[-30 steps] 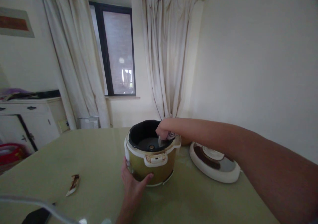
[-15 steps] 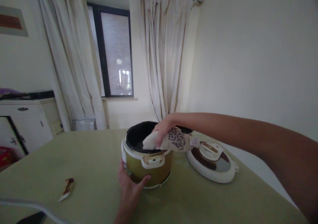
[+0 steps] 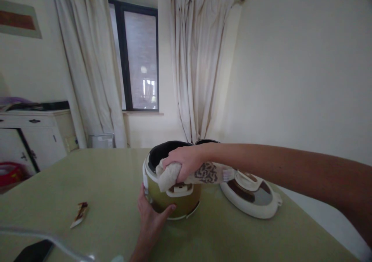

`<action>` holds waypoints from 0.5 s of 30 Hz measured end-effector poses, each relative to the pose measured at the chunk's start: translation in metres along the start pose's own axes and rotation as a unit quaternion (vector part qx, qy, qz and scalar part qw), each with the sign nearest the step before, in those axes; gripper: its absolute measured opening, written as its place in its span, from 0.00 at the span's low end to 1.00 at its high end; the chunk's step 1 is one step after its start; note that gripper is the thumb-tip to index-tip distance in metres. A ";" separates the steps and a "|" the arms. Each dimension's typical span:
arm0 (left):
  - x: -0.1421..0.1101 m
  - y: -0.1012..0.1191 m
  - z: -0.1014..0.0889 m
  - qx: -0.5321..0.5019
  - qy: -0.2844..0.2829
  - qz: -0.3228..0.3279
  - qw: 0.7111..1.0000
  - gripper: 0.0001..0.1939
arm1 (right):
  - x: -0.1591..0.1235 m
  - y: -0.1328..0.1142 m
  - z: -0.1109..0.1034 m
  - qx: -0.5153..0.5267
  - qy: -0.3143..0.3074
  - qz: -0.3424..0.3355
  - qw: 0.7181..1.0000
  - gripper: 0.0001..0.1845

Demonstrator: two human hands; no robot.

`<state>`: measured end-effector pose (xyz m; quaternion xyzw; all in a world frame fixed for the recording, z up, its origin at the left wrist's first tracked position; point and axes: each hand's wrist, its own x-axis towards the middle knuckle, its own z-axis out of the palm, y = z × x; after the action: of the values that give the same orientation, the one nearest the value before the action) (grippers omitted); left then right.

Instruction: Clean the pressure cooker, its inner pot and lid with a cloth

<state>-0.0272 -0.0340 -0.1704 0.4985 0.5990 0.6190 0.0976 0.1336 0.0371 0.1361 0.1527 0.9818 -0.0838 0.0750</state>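
A green-gold rice cooker point(image 3: 157, 198) with a white rim and a dark inside stands on the table without its lid. My left hand point(image 3: 152, 217) grips its lower left side, thumb across the front and fingers round the side. In my right hand point(image 3: 186, 162) is a bunched pale cloth point(image 3: 169, 176), pressed over the front rim just above the white front handle point(image 3: 180, 191). The cloth's dark-patterned end and a white tag hang out to the right under the wrist. To the right lies the white and brown lid point(image 3: 252, 200), partly behind my forearm.
A pale green table point(image 3: 110, 184) holds a small brown-and-white scrap point(image 3: 80, 214) at left, with a dark flat object point(image 3: 34, 251) and a grey cable point(image 3: 43, 237) near the front edge. Behind the cooker shows the dark rim of another round vessel point(image 3: 207, 141).
My right hand has drawn the cloth from inside the cooker's opening forward and left over the front rim. My left hand stays on the cooker. The view has shifted slightly.
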 end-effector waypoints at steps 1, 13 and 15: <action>0.000 0.000 0.000 0.000 0.000 -0.003 1.000 0.72 | 0.002 0.001 -0.002 0.006 -0.004 -0.002 1.000 0.24; -0.002 -0.009 0.002 -0.005 -0.008 -0.014 1.000 0.74 | 0.119 0.043 0.017 -0.113 0.195 0.274 0.935 0.24; -0.002 -0.011 0.002 -0.006 -0.007 -0.016 1.000 0.73 | 0.111 0.064 0.013 -0.112 0.195 0.328 0.917 0.24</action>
<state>-0.0300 -0.0312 -0.1810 0.4928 0.6023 0.6174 0.1149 0.0508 0.1263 0.0951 0.4703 0.8747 0.0876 -0.0778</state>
